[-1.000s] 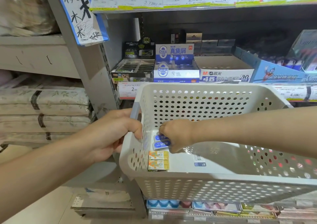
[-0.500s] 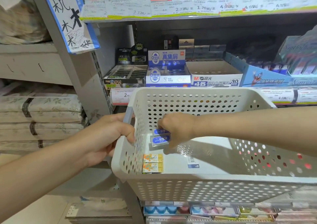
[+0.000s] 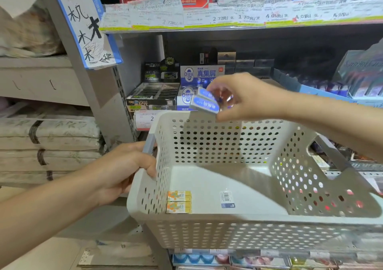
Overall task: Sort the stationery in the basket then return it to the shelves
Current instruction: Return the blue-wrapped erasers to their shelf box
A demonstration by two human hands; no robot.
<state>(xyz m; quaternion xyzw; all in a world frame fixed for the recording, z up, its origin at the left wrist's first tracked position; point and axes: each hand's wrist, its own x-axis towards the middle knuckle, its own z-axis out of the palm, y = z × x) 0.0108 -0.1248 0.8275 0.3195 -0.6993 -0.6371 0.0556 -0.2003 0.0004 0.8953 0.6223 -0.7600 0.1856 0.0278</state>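
Note:
A white perforated plastic basket [image 3: 207, 226] is held out in front of the shelves. My left hand [image 3: 126, 172] grips its grey left handle. My right hand [image 3: 246, 98] is raised above the basket's far rim, pinching two blue-and-white erasers [image 3: 204, 102]. Directly behind them on the shelf stands the matching blue-and-white eraser display box [image 3: 199, 77]. Two orange-and-yellow erasers [image 3: 178, 201] lie side by side on the basket floor at the near left. A barcode sticker [image 3: 227, 199] is stuck to the basket floor.
A black eraser display box [image 3: 153, 95] stands left of the blue one. Blue pen boxes [image 3: 331, 91] fill the shelf's right side. Price labels [image 3: 228, 15] line the upper shelf edge. A grey upright post [image 3: 107, 104] and stacked wrapped bundles [image 3: 47, 141] are at the left.
My right hand lifted two blue erasers out of the basket and carried them up toward the shelf. The left hand kept its grip on the handle.

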